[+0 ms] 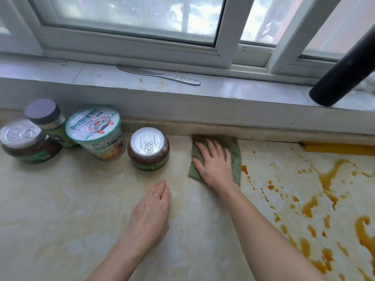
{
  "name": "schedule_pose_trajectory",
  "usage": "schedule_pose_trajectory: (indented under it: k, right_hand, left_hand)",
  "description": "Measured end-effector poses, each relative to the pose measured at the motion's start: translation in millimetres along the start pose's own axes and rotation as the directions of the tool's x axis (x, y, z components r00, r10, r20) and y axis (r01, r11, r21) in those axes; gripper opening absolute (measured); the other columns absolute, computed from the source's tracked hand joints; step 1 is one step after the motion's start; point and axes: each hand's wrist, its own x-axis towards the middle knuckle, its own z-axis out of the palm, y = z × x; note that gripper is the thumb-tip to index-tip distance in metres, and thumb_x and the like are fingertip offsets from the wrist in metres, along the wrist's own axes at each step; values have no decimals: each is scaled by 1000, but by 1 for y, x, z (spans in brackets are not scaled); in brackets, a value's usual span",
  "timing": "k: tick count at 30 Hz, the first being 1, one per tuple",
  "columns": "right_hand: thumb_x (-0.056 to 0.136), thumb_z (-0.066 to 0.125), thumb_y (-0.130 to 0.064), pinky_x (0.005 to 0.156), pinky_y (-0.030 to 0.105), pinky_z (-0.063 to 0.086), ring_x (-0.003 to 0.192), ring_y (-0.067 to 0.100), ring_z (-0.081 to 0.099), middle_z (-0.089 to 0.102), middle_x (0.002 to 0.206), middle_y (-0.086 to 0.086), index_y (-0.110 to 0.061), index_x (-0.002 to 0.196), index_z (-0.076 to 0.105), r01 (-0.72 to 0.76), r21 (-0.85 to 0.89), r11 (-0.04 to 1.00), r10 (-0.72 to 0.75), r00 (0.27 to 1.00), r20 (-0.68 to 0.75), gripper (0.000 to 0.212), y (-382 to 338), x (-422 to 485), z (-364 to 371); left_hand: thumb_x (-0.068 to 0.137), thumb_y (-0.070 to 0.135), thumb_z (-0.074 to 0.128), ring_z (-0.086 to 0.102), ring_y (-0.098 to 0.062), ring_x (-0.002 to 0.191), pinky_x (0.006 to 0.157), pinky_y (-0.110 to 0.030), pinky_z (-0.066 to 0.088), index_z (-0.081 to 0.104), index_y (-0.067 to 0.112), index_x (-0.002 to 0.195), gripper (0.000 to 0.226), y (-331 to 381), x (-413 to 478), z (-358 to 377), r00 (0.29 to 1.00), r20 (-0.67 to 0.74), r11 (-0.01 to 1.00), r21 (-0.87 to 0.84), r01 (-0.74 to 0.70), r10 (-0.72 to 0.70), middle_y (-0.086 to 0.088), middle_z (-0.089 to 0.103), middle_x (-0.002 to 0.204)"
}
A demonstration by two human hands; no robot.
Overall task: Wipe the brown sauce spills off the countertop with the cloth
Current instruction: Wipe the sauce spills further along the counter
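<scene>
right hand (214, 163) flat, pressing green cloth (233, 147) at back edge of table (60, 199), hiding its middle. left hand (151, 216) relaxed, empty, at cloth's 7 o'clock. sauce spills (309, 206) at 4 o'clock, cut off by frame.

The person is reaching forward with both bare forearms, which are entering from the bottom edge. The right arm is stretching farther out, slanting from lower right toward upper left. The right hand (213, 165) is lying palm down, fingers straight and slightly spread, pressing flat on the cloth (233, 151). The left hand (151, 211) is sitting nearer the body, left of the right wrist. Its back is facing up, and its fingers are straight, close together, pointing away and holding nothing. It is wearing a thin ring (157, 193). Whether it is touching the countertop (81, 199) cannot be told.
</scene>
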Motion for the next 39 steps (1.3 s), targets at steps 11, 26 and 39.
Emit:
schedule_pose_trajectory:
  k: [11,26,39]
  right_hand:
    - [98,29,-56,118,49,0,149,19,2,9,163,-5,-39,152,17,-30,9,1000,30,998,53,58,11,-14,-4]
    - [99,18,-56,117,55,-2,149,25,-6,0,164,1,-34,155,7,-256,-32,966,257,966,41,61,12,-36,1]
    - [90,3,-62,117,56,-4,149,25,-6,2,164,0,-35,155,9,-239,-12,971,239,971,-5,71,-9,-107,11]
  left_hand:
    - [91,8,40,-1,-16,148,118,-24,7,2,7,152,72,-5,0,4,999,42,998,-54,22,-19,-6,-7,160]
    - [91,10,34,-11,-23,147,119,-28,0,-9,0,149,73,-3,1,19,998,58,998,60,4,-7,-14,-16,158]
    - [89,6,33,-10,-24,148,120,-29,2,-8,-1,149,73,-1,0,15,997,82,997,71,7,-13,-15,-15,158]
